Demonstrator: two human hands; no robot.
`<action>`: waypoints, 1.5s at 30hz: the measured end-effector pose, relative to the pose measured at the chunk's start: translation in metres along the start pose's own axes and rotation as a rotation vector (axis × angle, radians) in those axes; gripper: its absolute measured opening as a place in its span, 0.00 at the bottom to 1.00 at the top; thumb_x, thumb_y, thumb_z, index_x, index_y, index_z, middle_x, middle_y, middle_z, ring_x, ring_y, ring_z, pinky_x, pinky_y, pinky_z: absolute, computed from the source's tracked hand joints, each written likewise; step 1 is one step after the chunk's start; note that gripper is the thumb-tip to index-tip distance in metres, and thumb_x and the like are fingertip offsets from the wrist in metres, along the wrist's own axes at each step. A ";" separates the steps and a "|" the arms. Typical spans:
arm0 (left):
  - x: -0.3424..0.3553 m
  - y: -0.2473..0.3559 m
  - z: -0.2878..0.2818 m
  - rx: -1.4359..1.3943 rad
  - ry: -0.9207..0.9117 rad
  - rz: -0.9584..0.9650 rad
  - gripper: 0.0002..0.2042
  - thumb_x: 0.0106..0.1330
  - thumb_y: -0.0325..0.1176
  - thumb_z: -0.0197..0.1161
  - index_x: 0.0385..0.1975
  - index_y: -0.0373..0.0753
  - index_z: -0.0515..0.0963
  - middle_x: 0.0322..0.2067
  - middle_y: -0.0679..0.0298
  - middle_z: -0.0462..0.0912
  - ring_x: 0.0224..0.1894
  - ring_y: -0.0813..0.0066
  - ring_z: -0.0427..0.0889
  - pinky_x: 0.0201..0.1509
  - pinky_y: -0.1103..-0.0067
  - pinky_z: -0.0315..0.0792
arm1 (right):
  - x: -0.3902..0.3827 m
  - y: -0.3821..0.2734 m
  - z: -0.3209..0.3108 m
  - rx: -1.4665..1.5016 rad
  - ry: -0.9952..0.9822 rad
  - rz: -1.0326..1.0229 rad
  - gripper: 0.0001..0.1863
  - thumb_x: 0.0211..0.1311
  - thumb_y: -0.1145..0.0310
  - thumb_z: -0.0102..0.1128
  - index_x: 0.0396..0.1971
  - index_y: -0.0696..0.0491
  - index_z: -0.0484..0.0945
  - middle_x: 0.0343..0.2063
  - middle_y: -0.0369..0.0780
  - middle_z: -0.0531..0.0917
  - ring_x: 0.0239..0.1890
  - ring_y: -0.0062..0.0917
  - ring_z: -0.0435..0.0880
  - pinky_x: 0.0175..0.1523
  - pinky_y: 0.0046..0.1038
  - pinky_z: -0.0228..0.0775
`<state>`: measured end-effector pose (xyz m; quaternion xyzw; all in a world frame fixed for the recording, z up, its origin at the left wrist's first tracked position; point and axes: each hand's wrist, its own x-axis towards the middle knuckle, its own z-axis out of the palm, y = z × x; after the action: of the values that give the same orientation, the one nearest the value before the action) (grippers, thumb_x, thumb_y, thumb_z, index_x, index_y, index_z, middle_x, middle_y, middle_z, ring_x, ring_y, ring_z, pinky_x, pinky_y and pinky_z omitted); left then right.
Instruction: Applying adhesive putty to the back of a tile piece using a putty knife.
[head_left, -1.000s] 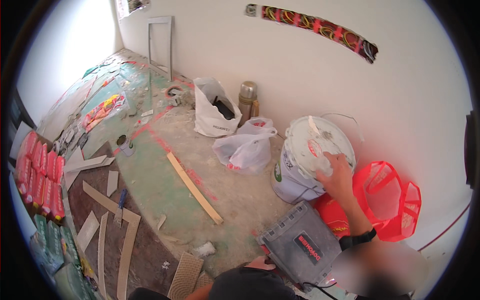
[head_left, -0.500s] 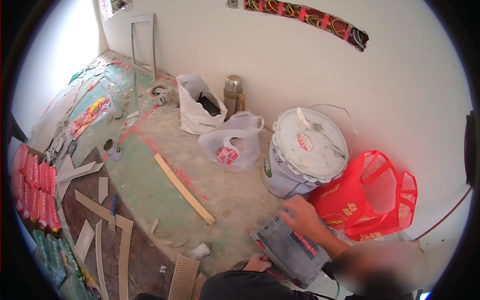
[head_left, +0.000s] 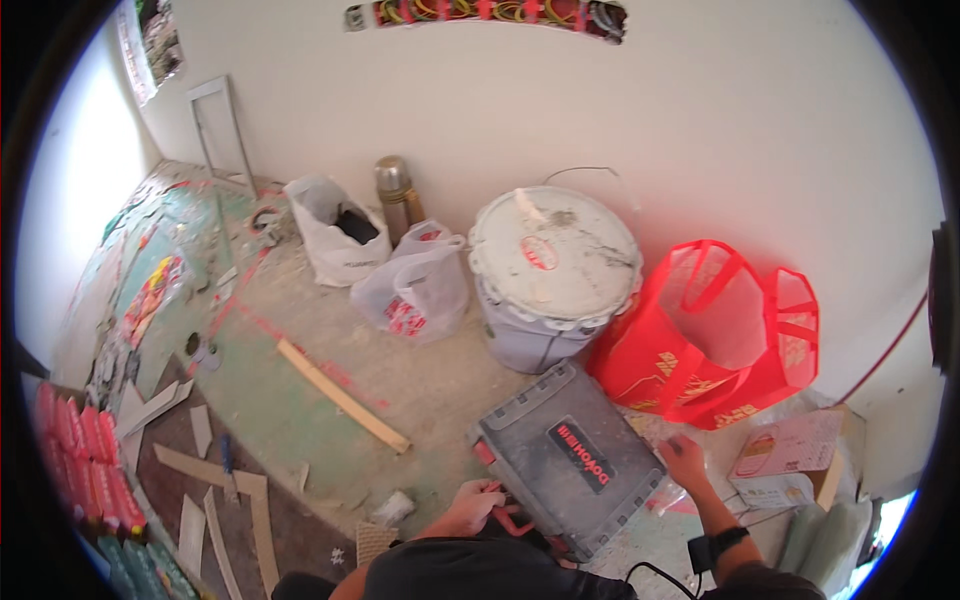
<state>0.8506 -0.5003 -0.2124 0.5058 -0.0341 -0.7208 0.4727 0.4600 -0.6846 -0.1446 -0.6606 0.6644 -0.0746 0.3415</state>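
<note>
A dark grey plastic tool case (head_left: 540, 475) with a black-and-red label on its lid lies flat and shut on the floor in front of me. My left hand (head_left: 472, 508) is closed around a red handle (head_left: 513, 522) on the case's near-left side. My right hand (head_left: 683, 462), its wrist in a black band, is at the case's right edge with the fingers curled in. Whether those fingers grip the edge or something small beside it is not clear.
A large white lidded bucket (head_left: 555, 260) stands just beyond the case, beside a red shopping bag (head_left: 650, 370). Farther left are white plastic bags (head_left: 415, 285), a steel thermos (head_left: 397, 200) and a wooden strip (head_left: 340, 395). Tile offcuts (head_left: 260, 515) lie at left; a cardboard box (head_left: 790, 460) sits right.
My right hand has moved from the case's far-left part to its right edge. The left hand stays at the near side. The view has shifted right, showing more of the lid.
</note>
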 end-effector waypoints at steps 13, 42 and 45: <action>-0.069 -0.015 -0.037 -0.008 -0.064 -0.046 0.18 0.60 0.14 0.57 0.51 0.26 0.77 0.49 0.59 0.83 0.49 0.68 0.85 0.53 0.74 0.81 | -0.059 -0.039 0.043 1.328 -0.564 0.152 0.48 0.66 0.29 0.44 0.73 0.51 0.57 0.72 0.43 0.63 0.73 0.40 0.60 0.76 0.49 0.48; -0.088 0.278 0.108 0.052 -0.114 0.688 0.15 0.57 0.15 0.53 0.45 0.27 0.75 0.42 0.61 0.81 0.49 0.64 0.83 0.58 0.68 0.75 | 0.087 -0.290 -0.113 1.334 -0.157 -0.336 0.33 0.69 0.41 0.55 0.62 0.52 0.72 0.57 0.38 0.79 0.55 0.27 0.78 0.60 0.34 0.70; -0.049 0.295 0.124 0.130 -0.229 0.610 0.14 0.60 0.16 0.54 0.46 0.27 0.75 0.45 0.60 0.81 0.54 0.61 0.82 0.60 0.68 0.74 | 0.097 -0.286 -0.132 1.388 -0.100 -0.303 0.34 0.69 0.42 0.56 0.64 0.54 0.71 0.56 0.40 0.80 0.56 0.29 0.79 0.62 0.36 0.70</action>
<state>0.9496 -0.6813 0.0375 0.4171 -0.2827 -0.5944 0.6267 0.6342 -0.8543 0.0778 -0.3783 0.3479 -0.4968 0.6993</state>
